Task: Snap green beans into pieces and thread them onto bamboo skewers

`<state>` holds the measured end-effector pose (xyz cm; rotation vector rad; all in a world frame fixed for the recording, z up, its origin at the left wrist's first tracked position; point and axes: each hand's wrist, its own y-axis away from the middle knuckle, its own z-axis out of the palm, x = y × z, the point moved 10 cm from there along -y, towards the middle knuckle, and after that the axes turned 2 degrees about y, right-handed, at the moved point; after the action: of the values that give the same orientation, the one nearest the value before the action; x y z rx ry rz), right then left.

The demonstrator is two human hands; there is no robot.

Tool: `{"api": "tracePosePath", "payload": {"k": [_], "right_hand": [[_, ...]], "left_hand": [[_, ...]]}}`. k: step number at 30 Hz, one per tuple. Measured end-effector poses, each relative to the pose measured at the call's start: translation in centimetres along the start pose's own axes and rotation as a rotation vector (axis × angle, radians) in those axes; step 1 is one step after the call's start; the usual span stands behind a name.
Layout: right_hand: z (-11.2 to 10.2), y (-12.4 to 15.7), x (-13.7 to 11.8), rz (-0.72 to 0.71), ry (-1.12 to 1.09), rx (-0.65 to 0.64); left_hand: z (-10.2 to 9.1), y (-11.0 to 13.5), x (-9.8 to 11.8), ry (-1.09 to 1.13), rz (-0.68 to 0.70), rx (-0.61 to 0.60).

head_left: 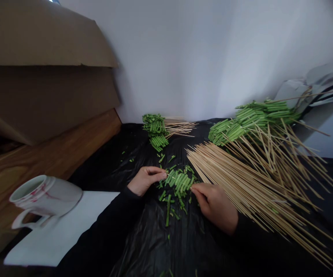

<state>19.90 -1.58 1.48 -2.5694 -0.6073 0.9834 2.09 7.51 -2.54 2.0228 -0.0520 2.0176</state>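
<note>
Box (pixel 47 92) — cut off left, threaded skewer (pixel 168 175) — mostly hidden by stems (pixel 180 181)

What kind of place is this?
Probably a small work table in a room, perhaps for preparing food: there are cut green stems lined up in bundles, a pile of thin wooden sticks, and a black plastic sheet spread underneath.

Probably a makeshift home food-prep corner, judging by the mug (pixel 61 196), cardboard box (pixel 53 90) and skewered green stalks (pixel 251 120).
</note>
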Motion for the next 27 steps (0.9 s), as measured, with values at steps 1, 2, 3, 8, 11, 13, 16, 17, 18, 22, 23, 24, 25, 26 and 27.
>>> {"api": "tracePosePath", "payload": {"k": [1, 2, 3, 8, 11, 13, 16, 17, 18, 22, 23, 24, 25, 26, 27], "right_hand": [[0.0, 0.0, 0.0, -0.002, 0.000, 0.003], [-0.1, 0.0, 0.0, -0.005, -0.002, 0.007], [-0.1, 0.0, -0.1, -0.009, -0.004, 0.012], [-0.1, 0.1, -0.1, -0.019, -0.019, 0.024], [-0.2, 0.1, -0.2, -0.029, -0.022, 0.037], [-0.3, 0.1, -0.2, -0.032, -0.015, 0.041], [-0.5, -0.1, -0.3, -0.032, -0.001, 0.044], [-0.7, -0.2, -0.2, -0.034, 0.001, 0.054], [-1.0, -0.3, -0.2, -0.035, 0.003, 0.065], [-2.5, -0.5, 0.4, -0.007, 0.006, 0.143], [-3.1, -0.5, 0.6, 0.003, 0.007, 0.173], [-3.6, -0.6, 0.7, 0.011, 0.009, 0.203], [-4.0, -0.6, 0.8, 0.014, 0.011, 0.232], [-4.4, -0.6, 0.8, 0.013, 0.013, 0.255], [-4.7, -0.6, 0.8, 0.010, 0.015, 0.271]], "left_hand": [[0.1, 0.0, 0.0, 0.013, -0.006, -0.006], [0.2, 0.0, -0.1, 0.026, -0.012, -0.011], [0.3, 0.0, -0.1, 0.035, -0.017, -0.017], [0.5, 0.2, -0.2, 0.018, -0.027, -0.044], [0.5, 0.1, -0.3, -0.018, -0.012, -0.050], [0.5, 0.1, -0.3, -0.023, 0.001, -0.038], [0.5, 0.1, -0.1, -0.005, 0.025, -0.021], [0.5, 0.1, 0.2, 0.001, 0.036, -0.018], [0.5, 0.1, 0.5, 0.006, 0.049, -0.015], [-1.2, 0.2, 2.5, -0.095, 0.127, 0.057], [-1.8, 0.2, 3.1, -0.172, 0.153, 0.089], [-2.4, 0.2, 3.7, -0.267, 0.178, 0.120], [-2.8, 0.3, 4.1, -0.370, 0.200, 0.145], [-3.1, 0.3, 4.4, -0.470, 0.216, 0.162], [-3.3, 0.3, 4.6, -0.561, 0.226, 0.171]]}}
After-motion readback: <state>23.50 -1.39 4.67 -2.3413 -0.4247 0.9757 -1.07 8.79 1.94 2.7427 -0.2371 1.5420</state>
